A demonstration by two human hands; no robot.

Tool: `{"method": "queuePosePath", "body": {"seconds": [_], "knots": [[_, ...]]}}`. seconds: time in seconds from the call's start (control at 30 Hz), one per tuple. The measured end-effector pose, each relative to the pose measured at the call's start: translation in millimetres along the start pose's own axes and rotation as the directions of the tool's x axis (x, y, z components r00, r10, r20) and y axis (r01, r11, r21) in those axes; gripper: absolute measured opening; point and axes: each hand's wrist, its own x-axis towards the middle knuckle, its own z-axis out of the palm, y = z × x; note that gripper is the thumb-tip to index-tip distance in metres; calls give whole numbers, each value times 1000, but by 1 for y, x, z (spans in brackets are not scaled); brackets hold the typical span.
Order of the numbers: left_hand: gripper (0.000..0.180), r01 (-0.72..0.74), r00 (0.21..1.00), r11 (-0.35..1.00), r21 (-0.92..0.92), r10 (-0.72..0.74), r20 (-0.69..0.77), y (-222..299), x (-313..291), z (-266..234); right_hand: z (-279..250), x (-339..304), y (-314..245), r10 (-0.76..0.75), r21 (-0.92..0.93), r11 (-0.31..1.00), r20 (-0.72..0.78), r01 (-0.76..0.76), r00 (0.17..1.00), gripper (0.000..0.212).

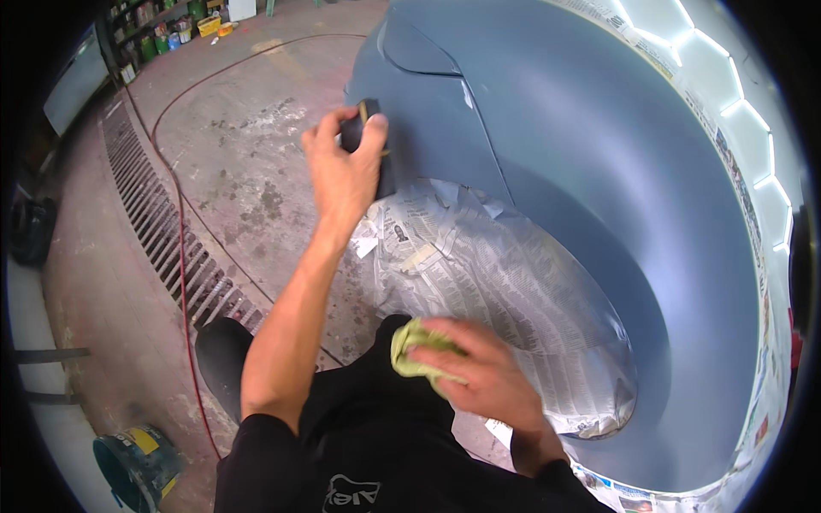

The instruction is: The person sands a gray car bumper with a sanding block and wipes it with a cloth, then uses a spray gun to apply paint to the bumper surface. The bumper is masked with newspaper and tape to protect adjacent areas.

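A dark sanding block (351,135) is gripped in my left hand (340,179), with thumb and fingers on its opposite sides. It is beside the left edge of a matte blue-grey car body panel (590,111); whether it touches the panel I cannot tell. My right hand (487,372), slightly blurred, is closed around a crumpled yellow-green cloth (412,349) in front of my body, lower than the left. Below the panel, sheets of newspaper (505,274) cover the wheel and bulge out of the arch.
A red hose (181,231) curves over the stained concrete floor, past a slatted drain grate (162,222). At lower left lies a dark green bucket (137,466). Cans on shelves (162,38) stand at the far left. Newspaper strips (735,154) border the panel on the right.
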Motion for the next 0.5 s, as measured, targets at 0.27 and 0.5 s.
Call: {"method": "queuePosePath", "body": {"seconds": [0.27, 0.5], "knots": [[51, 33, 999, 963, 268, -25, -34, -128, -21, -96, -63, 136, -4, -239, -802, 567, -378, -188, 894, 59], [53, 205, 979, 970, 127, -205, -14, -114, -14, -113, -10, 194, 70, -86, -928, 214, -328, -304, 941, 77]]}}
